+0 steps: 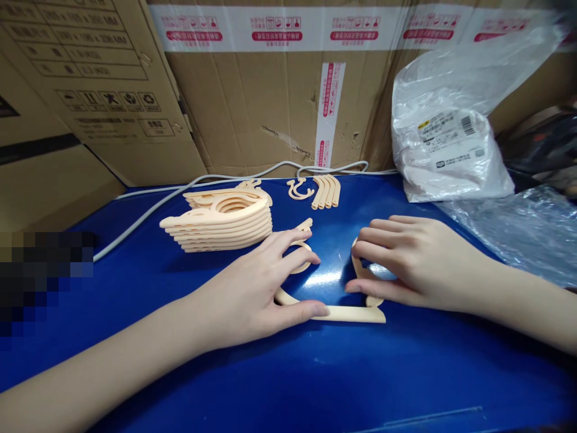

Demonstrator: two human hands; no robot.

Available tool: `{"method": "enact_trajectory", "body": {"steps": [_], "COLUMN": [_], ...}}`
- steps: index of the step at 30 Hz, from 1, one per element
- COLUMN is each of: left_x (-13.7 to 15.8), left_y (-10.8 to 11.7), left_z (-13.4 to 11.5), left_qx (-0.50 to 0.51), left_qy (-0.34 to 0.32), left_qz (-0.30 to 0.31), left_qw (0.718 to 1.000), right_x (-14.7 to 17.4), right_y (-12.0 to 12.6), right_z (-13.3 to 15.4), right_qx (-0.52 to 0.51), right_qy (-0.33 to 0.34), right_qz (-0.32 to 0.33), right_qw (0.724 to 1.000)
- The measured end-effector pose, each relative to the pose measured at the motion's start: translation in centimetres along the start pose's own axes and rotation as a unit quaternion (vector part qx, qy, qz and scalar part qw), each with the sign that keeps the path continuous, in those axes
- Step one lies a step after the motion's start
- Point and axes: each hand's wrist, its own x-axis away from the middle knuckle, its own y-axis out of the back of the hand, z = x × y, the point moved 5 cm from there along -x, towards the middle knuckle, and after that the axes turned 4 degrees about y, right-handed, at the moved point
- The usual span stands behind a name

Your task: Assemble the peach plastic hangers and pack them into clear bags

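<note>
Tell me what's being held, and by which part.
Left grip: thumb on a pale bar. Right grip: fingers over the far end of a pale piece. Whether firmly held, unclear.

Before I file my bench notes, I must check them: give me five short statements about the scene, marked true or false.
1. Only one hand shows. False: a left hand and a right hand show.
2. The left hand touches a beige bar. True.
3. A stack of beige pieces rests on the blue table. True.
4. The stack is right of the right hand. False: it is to the left.
5. The white bag is right of the stack. True.
</note>
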Motion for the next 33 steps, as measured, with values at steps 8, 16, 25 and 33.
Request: {"method": "enact_trajectory", "body": {"steps": [8,16,25,33], "left_x": [0.1,-0.1,-0.2,-0.1], "left_y": [-0.3,-0.4,-0.5,-0.5], "left_z": [0.1,0.2,0.4,0.8], "left_qx": [-0.012,-0.003,0.009,0.059], "left_qy": [-0.004,0.011,0.023,0.039], "left_qz": [0.007,0.009,0.014,0.017], "left_qw": [1.000,1.000,1.000,0.997], "right_x": [0.0,0.0,0.0,-0.4], "right_y": [0.4,0.6,1.2,0.6], "right_z": [2.2,2.7,3.2,3.4], "right_qx": [-0.076,-0.146,-0.189,-0.239], "right_qy": [0.059,0.076,0.081,0.083], "right_qz": [-0.027,-0.016,0.006,0.039], "right_qw": [0.995,0.986,0.979,0.967]}}
